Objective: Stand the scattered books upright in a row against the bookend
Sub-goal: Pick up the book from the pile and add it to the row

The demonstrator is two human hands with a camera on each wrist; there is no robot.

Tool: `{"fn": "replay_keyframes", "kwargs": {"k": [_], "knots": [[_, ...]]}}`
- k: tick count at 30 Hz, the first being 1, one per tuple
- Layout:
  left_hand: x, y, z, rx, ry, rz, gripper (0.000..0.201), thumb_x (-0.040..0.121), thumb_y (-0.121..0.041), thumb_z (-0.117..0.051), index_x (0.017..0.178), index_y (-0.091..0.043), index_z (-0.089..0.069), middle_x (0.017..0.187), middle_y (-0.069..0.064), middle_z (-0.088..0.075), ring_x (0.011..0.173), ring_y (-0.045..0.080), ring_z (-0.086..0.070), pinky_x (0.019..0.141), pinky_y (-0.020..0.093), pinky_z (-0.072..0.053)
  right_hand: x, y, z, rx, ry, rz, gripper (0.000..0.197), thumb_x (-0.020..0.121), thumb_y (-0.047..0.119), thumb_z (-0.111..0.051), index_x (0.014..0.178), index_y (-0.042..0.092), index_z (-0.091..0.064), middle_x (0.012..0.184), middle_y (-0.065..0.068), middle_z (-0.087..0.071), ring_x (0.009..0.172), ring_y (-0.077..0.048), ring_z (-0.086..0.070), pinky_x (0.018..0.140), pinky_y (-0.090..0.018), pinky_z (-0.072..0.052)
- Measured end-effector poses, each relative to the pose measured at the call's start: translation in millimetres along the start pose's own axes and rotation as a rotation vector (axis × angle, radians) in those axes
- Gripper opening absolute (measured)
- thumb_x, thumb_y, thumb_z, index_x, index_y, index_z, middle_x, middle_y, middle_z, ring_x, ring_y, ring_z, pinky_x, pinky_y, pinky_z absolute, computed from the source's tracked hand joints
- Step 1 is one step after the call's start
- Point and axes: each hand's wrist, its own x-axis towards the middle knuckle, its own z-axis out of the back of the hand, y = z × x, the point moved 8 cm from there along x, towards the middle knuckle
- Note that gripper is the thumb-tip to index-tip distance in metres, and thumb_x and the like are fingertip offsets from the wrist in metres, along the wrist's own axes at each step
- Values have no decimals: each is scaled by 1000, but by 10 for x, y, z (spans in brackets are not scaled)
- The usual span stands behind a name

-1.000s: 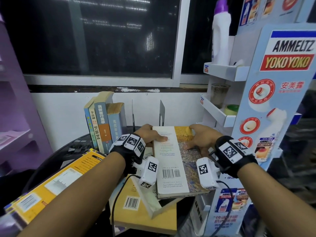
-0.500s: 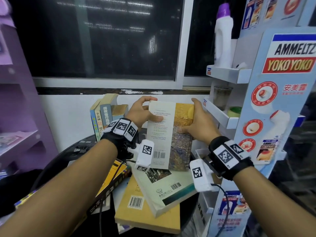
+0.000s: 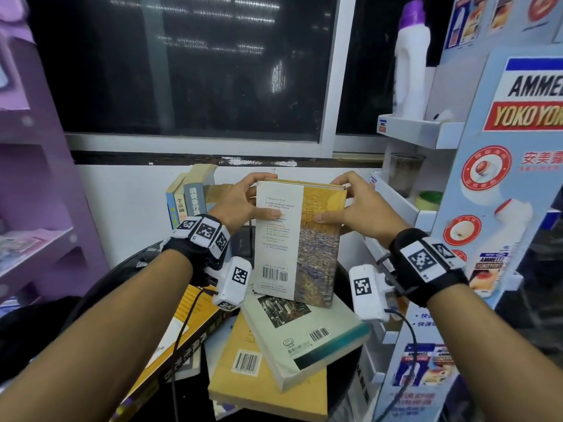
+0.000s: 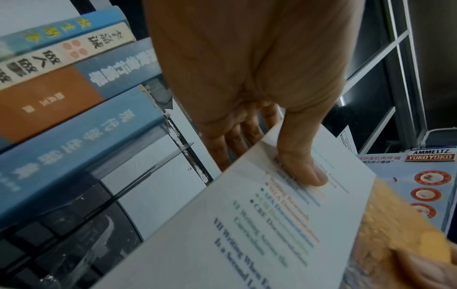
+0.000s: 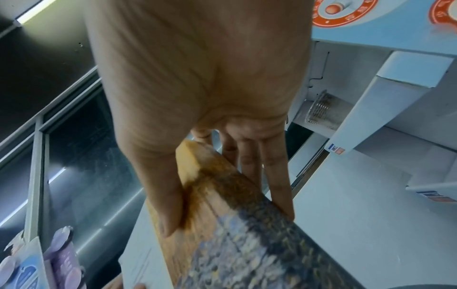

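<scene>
- Nearest, a pile of books lies flat on the round black table (image 3: 128,269): a thick black-and-yellow book (image 3: 182,336) at the left, a tan paperback with a barcode (image 3: 243,373) in the middle, and a pale green-edged book (image 3: 304,333) lying across it.
- Above the pile, a white-and-yellow paperback with a painted field on its cover (image 3: 300,239) is held upright in the air, back cover and barcode toward the camera, its lower edge just over the pale green-edged book.
- The left hand (image 3: 240,202) grips its left edge, thumb pressed on the white back cover, the fingers curled behind.
- The right hand (image 3: 362,205) clamps the spine side, thumb on the yellow cover and fingers wrapped round the far face.
- Behind the left hand, a row of blue and cream books (image 3: 185,199) stands upright near the white wall.
- In the left wrist view, a thin dark metal bookend (image 4: 148,172) stands just beside the last blue book of that row.
- Far right, a light blue cardboard display stand (image 3: 499,208) carries a white bottle with a purple cap (image 3: 411,56) on its top shelf.
</scene>
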Motion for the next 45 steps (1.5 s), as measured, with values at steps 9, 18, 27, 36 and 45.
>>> {"fn": "replay_keyframes", "kwargs": {"k": [9,18,27,36,45], "knots": [[60,64,39,5,-8,18,65,79,11,-66,129,-27,-48,118,8,-63,111,26,-59,83,43,-56,3,207,-197,-149,-33,101,62,64,38,-87,113,31,-50,98,-3,-64,87,-22,-66,65,-41,-60],[40,93,151,-6,26,62,66,82,13,-59,135,-24,-45,110,6,-65,106,26,-61,82,43,-54,-26,433,-363,-205,65,56,66,66,36,-85,119,27,-47,105,-5,-60,86,-21,-65,57,-36,-61],[-19,46,472,114,-90,12,47,87,-4,-63,131,-16,-50,115,3,-66,114,21,-58,97,38,-48,-102,559,-431,-229,-29,122,73,69,36,-84,134,25,-53,110,4,-61,93,-13,-57,78,-26,-51],[-35,-106,1029,607,-476,-152,41,81,-36,-67,121,-27,-60,123,-7,-62,106,17,-62,93,37,-51,-36,614,-498,-186,-106,134,68,71,33,-80,134,24,-55,119,-2,-63,101,-16,-59,91,-33,-53],[106,3,1126,1137,-522,-141,60,84,-56,-53,131,-18,-52,129,7,-58,121,26,-48,107,43,-31,175,675,-595,-159,-160,145,66,74,34,-79,135,24,-55,115,-1,-65,96,-14,-57,84,-25,-47]]}}
